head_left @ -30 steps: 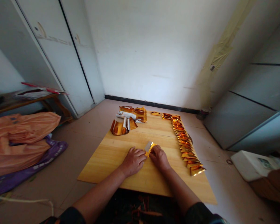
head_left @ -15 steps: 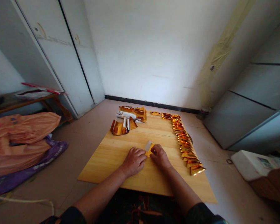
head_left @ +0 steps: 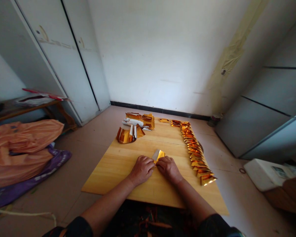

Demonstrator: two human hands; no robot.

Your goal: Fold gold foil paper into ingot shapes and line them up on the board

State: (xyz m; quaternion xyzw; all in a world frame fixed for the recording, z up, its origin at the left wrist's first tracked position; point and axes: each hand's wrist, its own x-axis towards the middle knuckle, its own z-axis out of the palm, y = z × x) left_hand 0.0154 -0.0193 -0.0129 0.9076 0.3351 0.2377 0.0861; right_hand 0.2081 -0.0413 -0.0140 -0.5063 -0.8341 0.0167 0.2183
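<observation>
A small sheet of gold foil paper, pale on its back and partly folded, lies near the middle of the wooden board. My left hand grips its left lower edge with curled fingers. From the other side my right hand pinches the near edge, its fingers close to those of the left. The fingertips hide part of the fold. Along the board's right side runs a row of folded gold foil pieces, overlapping one another. Loose curled gold sheets rest at the far left.
Behind the curled sheets sits a stack of gold foil paper. Orange and purple bags lie on the floor to the left, beside a wooden bench. A white box stands right of the board. Grey cabinets flank both sides.
My right hand has shifted slightly, its fingers lowering and flattening over the foil's near edge. The foil's gold flap shows more now. My left hand has hardly moved.
</observation>
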